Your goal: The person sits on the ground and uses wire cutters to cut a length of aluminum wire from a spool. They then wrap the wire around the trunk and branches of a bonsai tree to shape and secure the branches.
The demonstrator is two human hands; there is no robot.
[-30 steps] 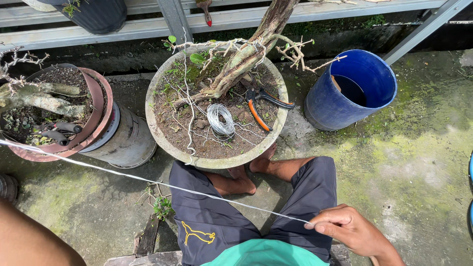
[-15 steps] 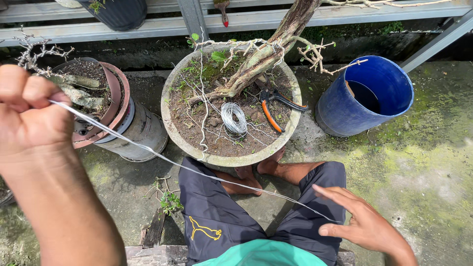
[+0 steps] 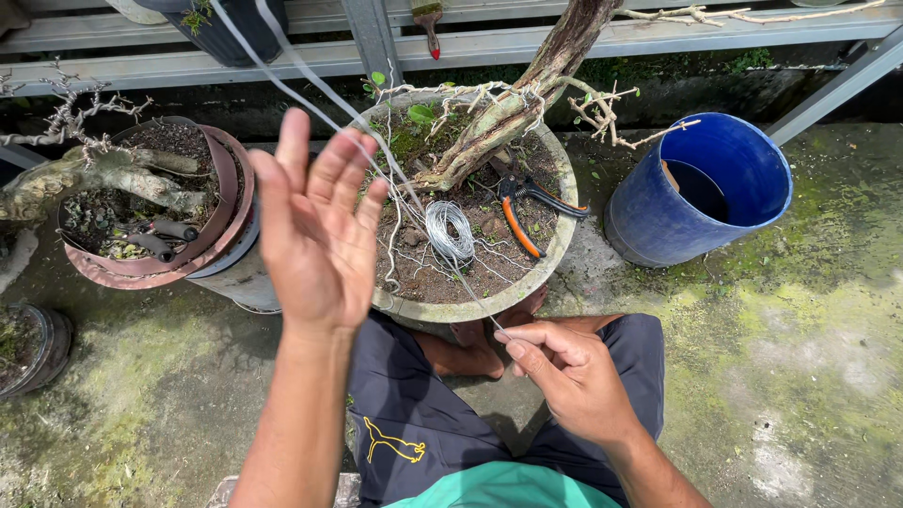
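Observation:
My left hand (image 3: pixel 315 230) is raised with palm open and fingers spread, in front of the grey bonsai pot (image 3: pixel 555 259). A thin silver wire (image 3: pixel 310 85) runs from the top of the view past its fingertips down to my right hand (image 3: pixel 569 376), which pinches the wire's lower end between thumb and forefinger above my lap. A coil of wire (image 3: pixel 450 229) lies on the pot's soil beside orange-handled pliers (image 3: pixel 522 209). The bonsai trunk (image 3: pixel 527 99) leans up to the right.
A blue plastic bucket (image 3: pixel 658 226) stands right of the pot. A red-rimmed pot (image 3: pixel 226 202) with a bare bonsai and black-handled cutters (image 3: pixel 160 235) sits at left. A metal rack (image 3: pixel 376 42) runs behind. The concrete floor is mossy.
My left hand has swung from the left toward the middle and opened, letting the wire slide free. The wire now runs upward. My right hand has moved in toward the pot, still pinching the wire.

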